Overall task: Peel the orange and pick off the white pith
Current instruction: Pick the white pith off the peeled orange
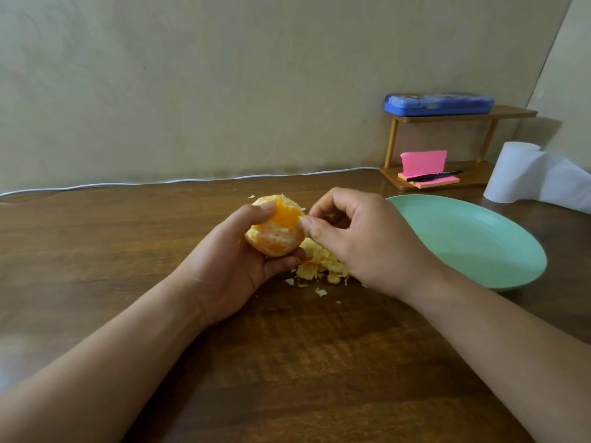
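Note:
A peeled orange, bright flesh showing with patches of white pith on it, is held above the wooden table. My left hand cups it from below and the left, thumb on top. My right hand meets the fruit's right side, thumb and forefinger pinched together on a bit of pith at its edge. A heap of torn peel and pith scraps lies on the table just under and between both hands, partly hidden by my right hand.
A pale green plate sits right of my right hand. Behind it stand a small wooden shelf with pink sticky notes, a pen and a blue case, and a white paper roll. A white cable runs along the wall.

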Tool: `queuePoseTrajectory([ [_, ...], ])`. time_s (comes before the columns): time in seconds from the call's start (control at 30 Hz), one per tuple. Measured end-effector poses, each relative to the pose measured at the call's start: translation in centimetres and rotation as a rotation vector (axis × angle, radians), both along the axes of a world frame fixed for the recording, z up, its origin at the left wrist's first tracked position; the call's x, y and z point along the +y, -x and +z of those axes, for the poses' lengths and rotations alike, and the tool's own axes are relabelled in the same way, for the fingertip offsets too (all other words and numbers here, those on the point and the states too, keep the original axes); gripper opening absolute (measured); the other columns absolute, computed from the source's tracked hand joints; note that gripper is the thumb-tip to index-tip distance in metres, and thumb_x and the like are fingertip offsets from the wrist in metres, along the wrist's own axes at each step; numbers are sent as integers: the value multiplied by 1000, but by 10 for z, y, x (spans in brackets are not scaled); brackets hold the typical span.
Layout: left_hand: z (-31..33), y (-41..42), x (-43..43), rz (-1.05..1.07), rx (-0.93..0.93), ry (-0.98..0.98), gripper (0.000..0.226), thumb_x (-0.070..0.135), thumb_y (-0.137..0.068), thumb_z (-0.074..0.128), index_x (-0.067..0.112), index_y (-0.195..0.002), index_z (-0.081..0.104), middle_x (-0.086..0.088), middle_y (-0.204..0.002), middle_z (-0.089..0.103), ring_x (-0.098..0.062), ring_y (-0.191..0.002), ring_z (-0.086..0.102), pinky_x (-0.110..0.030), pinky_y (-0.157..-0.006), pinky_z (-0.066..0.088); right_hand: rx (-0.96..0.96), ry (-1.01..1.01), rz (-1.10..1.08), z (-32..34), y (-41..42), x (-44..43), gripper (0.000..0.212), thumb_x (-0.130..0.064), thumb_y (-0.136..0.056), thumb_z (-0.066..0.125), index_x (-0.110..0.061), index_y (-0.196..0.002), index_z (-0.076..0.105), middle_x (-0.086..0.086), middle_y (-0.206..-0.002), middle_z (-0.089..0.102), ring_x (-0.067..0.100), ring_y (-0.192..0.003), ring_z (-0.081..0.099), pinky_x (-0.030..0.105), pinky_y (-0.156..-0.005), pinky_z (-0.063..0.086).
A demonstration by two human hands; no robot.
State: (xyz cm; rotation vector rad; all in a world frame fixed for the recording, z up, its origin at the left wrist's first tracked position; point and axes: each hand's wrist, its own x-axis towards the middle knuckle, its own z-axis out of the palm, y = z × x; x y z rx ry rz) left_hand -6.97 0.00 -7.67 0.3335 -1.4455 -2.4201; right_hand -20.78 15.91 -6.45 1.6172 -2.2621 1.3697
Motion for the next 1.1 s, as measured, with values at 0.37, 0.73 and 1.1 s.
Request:
queuePoseTrajectory([
  [0.37, -4, 0, 11, 240, -31, 507, 55, 42, -82, 78, 33, -134, 63, -7, -123, 73, -27, -106, 78, -42, -86, 64, -5, -25, -102, -3, -3, 0, 9, -37, -96, 76, -29, -93, 77, -12, -78, 74, 11, -71, 71, 36, -62, 61],
  [0.73, -3, 0, 8, 144, 11, 359, 53, 33, -89, 70, 14, -137, 62, -17, -126, 72, -31, -109, 75, -41, -86, 63, -68, 52, -14, -6, 1, -3, 12, -28, -91, 81, -25, -82, 73, -8, -73, 70, 12, -68, 65, 27, -53, 53],
  [1.1, 4, -2, 8, 42, 7, 58, 51, 33, -93, 68, -3, -128, 62, -20, -101, 73, -27, -79, 73, -28, -65, 64, -140, 73, 86, -3, 6, -1, 7, -20, -93, 72, -18, -86, 74, -3, -76, 68, 9, -70, 60, 24, -57, 51],
])
